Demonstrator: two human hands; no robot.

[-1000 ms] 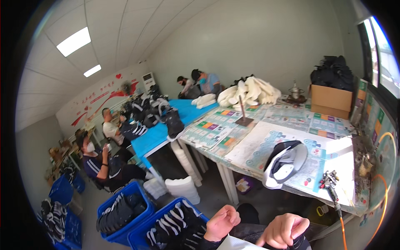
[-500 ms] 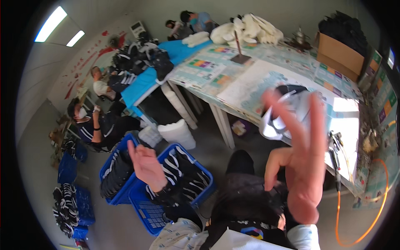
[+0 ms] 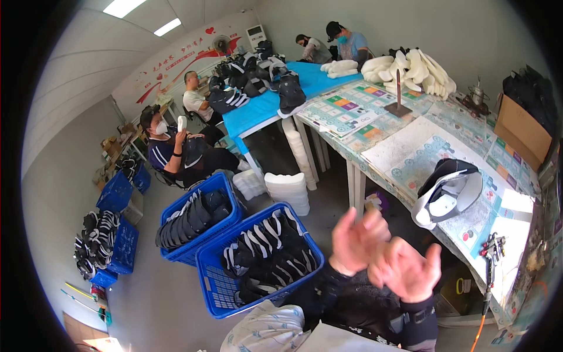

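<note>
My left hand (image 3: 356, 242) and my right hand (image 3: 407, 270) are close together in front of my lap, just off the near edge of the table. Nothing shows in either one. The left fingers are apart and a little smeared by motion. On the right hand the thumb sticks out and the fingers are loosely bent toward the left hand. Nearest to them on the table lies a black, grey and white fabric piece (image 3: 448, 190), hollow like a cap or shoe upper; its exact kind I cannot tell. Neither hand touches it.
Blue baskets (image 3: 214, 296) of black-and-white pieces stand left, beside white stacked pads (image 3: 287, 193). A spray gun (image 3: 491, 249) with an orange hose hangs at the table's right edge. An upright rod on a plate (image 3: 399, 108) stands farther back. Several co-workers sit beyond.
Both hands have come together from wide apart, the left moving right and the right lowering. The view has swung, so table and baskets appear shifted. A co-worker now visibly holds up a white piece.
</note>
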